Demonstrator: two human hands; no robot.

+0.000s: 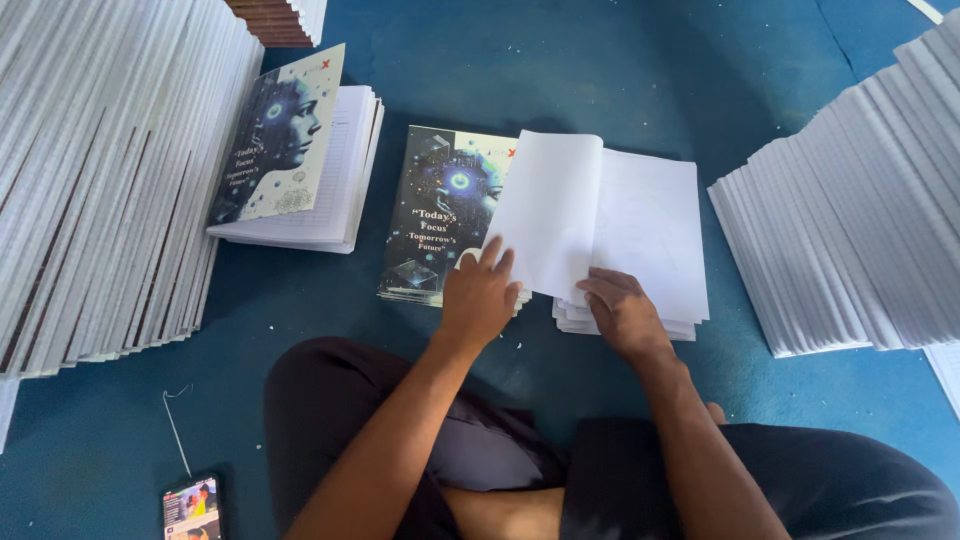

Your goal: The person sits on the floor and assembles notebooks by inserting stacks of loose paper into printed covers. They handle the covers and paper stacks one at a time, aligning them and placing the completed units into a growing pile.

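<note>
Blue carpeted floor (640, 90) fills the frame, and the person sits cross-legged at the bottom centre, dark trousers spread wide so both arms reach the work just ahead. Centre frame, a low pile of white sheets (650, 230) lies flat, and one white page (545, 220) is lifted and curled over toward the left, standing up off the pile as a page does when it is being peeled away. The left hand (478, 298) is spread, fingers apart, its tips against the lower edge of that raised page, propping it up; the heel of the hand rests over the corner of a stack of printed covers (440, 215) showing a bluish face design, which sits just left of the white pile, touching or nearly so. The right hand (620, 310) presses down on the near edge of the white pile, fingers curled together, pinning it so it does not slide; whether it pinches a sheet I cannot tell from this angle. Upper left, an assembled notebook (300, 160) lies apart with its cover tilted up. Tall fanned stacks of white paper flank the scene, a left stack (100, 180) and a right stack (860, 210), both within arm's reach. Lower left, a phone (192, 508) with a lit screen lies on the floor.
</note>
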